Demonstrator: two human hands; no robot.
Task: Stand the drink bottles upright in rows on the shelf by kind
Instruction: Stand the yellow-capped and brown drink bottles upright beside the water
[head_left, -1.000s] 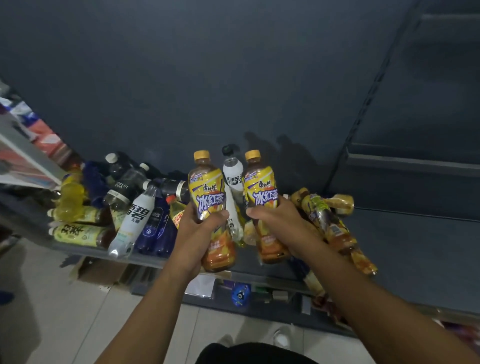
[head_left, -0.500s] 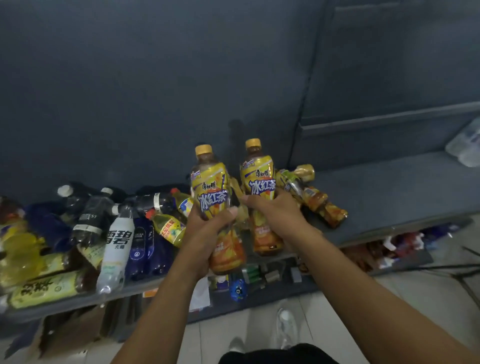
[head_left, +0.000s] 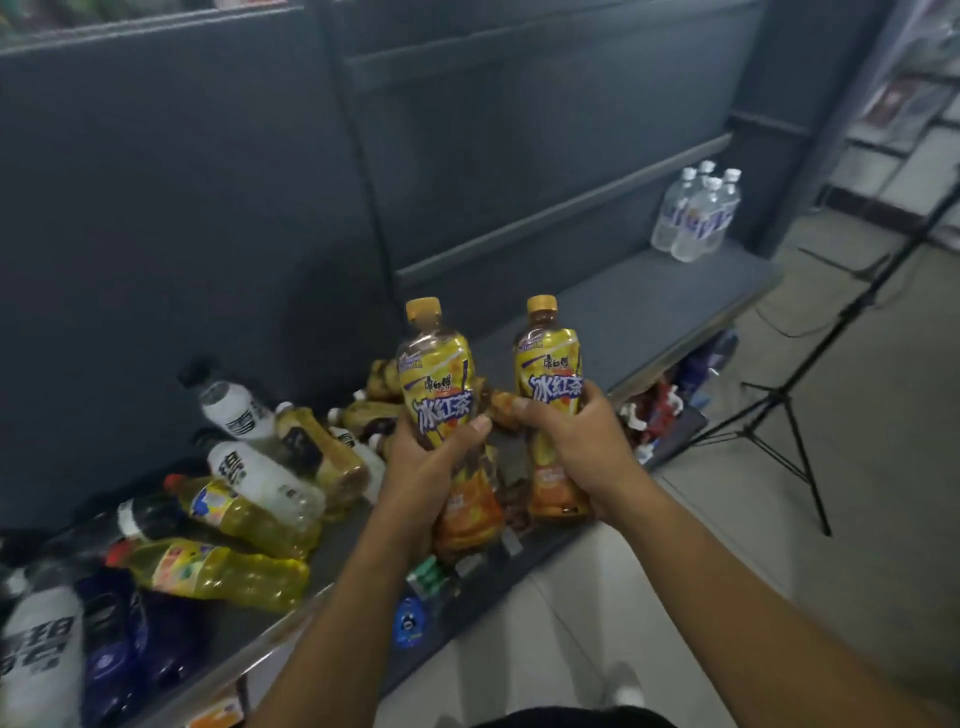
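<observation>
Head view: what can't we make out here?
- Lower labels of both iced tea bottles, left and right: covered by the left hand and right hand.
- White bottle at the bottom-left corner: cut by the frame edge, print motion-blurred.
- Water bottles at the shelf's far end: labels too small to read.
- Fallen iced tea bottles behind the hands: partly hidden, count unclear.

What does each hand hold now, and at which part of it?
The left hand holds one iced tea bottle around its middle. The right hand holds a second iced tea bottle of the same kind, also around the middle. Both are upright.
</observation>
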